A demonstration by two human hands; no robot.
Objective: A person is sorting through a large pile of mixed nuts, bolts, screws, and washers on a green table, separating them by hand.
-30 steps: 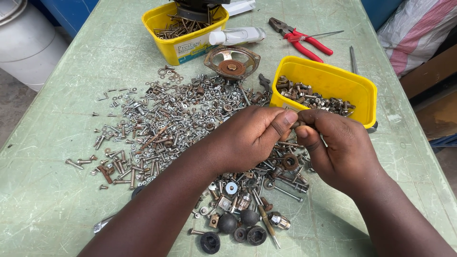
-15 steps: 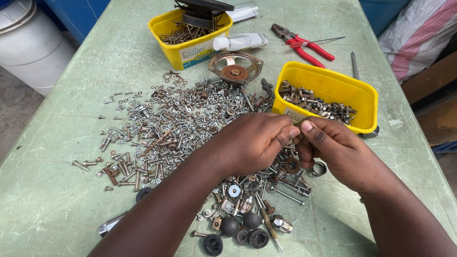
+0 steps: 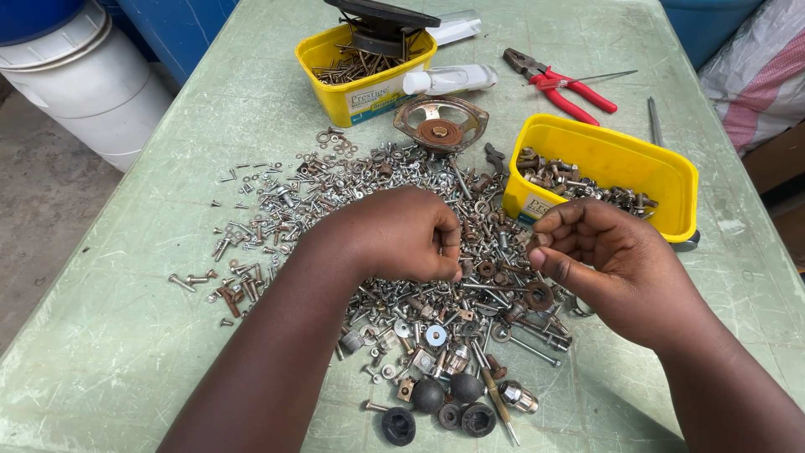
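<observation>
Both hands hover above a wide heap of screws, nuts and washers spread over the pale green desk. The left hand is curled into a loose fist, knuckles up, its fingers tucked down toward the heap; whether they grip a piece cannot be told from this view. The right hand sits just beside it, apart from it, with thumb and forefinger pinched together on a small dark metal piece too small to identify. Right behind the right hand stands a yellow tub holding sorted nuts and bolts. Between the hands lies a rusty washer, and near the front edge of the desk rest several black rubber caps. Farther back sit a rusted round speaker frame, a white tube, a second yellow tub of screws with a black part on top, and red-handled pliers. A white bucket stands on the floor at the left.
</observation>
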